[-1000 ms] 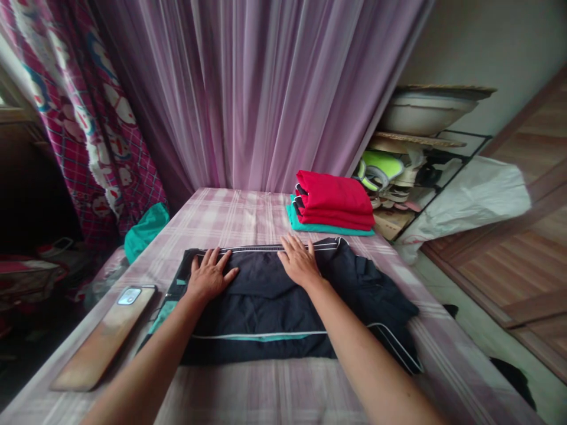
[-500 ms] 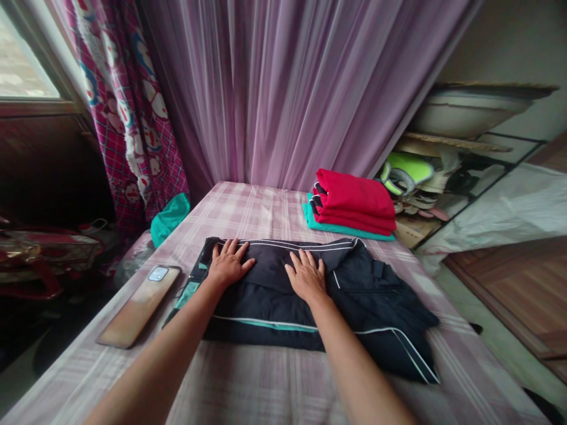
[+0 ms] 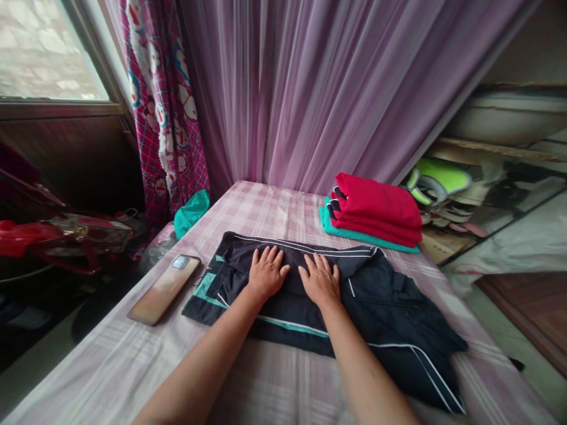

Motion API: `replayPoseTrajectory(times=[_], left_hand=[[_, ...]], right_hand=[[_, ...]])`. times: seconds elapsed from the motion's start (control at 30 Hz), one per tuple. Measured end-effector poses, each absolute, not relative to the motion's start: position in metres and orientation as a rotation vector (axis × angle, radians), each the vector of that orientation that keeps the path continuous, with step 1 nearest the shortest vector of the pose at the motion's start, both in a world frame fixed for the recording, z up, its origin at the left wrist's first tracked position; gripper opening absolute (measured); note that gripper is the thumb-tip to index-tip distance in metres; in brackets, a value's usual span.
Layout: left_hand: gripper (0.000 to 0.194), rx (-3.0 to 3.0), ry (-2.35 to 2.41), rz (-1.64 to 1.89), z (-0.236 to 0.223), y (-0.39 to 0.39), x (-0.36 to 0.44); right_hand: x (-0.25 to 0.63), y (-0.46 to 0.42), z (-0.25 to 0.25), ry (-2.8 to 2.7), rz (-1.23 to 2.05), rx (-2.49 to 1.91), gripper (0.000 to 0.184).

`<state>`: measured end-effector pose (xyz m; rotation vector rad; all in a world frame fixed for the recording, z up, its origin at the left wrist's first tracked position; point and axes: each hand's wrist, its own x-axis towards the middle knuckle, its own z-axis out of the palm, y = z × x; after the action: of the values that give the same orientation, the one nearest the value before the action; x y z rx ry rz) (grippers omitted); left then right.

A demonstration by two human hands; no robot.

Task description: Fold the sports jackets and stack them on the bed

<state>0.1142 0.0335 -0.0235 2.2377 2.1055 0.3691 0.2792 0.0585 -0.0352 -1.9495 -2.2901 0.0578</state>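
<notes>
A dark navy garment (image 3: 376, 295) with white piping and teal patches, which looks like a track jacket or trousers, lies folded lengthwise across the table. My left hand (image 3: 267, 273) rests palm down on its left middle part, fingers spread. Close beside it, my right hand (image 3: 321, 280) also lies flat on the cloth with its fingers apart. Neither hand grips the fabric. White lines run along the garment's far edge, and its right end spreads wider, with a white-trimmed corner toward me.
The table wears a checked pink cloth (image 3: 270, 212). A phone (image 3: 165, 290) lies face down at the left. Folded red clothes (image 3: 376, 206) sit on a teal garment (image 3: 326, 222) at the far right. Purple curtains (image 3: 301, 94) hang behind; a shoe rack (image 3: 460, 195) stands at right.
My left hand has slid rightward over the garment, closer to my right hand. My right hand stays flat in about the same place on the cloth. The camera view has turned slightly left.
</notes>
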Motion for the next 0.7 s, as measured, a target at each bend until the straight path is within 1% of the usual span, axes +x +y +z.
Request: replayPoseTrajectory(times=[0.23, 0.53, 0.7], left_hand=[[0.061, 2.195, 2.266, 0.225, -0.020, 0.027, 0.053], [0.063, 2.151, 2.305, 0.161, -0.019, 0.026, 0.053], [0.061, 2.170, 2.323, 0.145, -0.020, 0.027, 0.051]], right_hand=[[0.281, 0.059, -0.035, -2.282, 0.054, -1.948, 0.054], [0.285, 0.058, -0.039, -2.240, 0.067, -1.886, 0.049], [0.291, 0.061, -0.034, -2.223, 0.187, -1.844, 0.047]])
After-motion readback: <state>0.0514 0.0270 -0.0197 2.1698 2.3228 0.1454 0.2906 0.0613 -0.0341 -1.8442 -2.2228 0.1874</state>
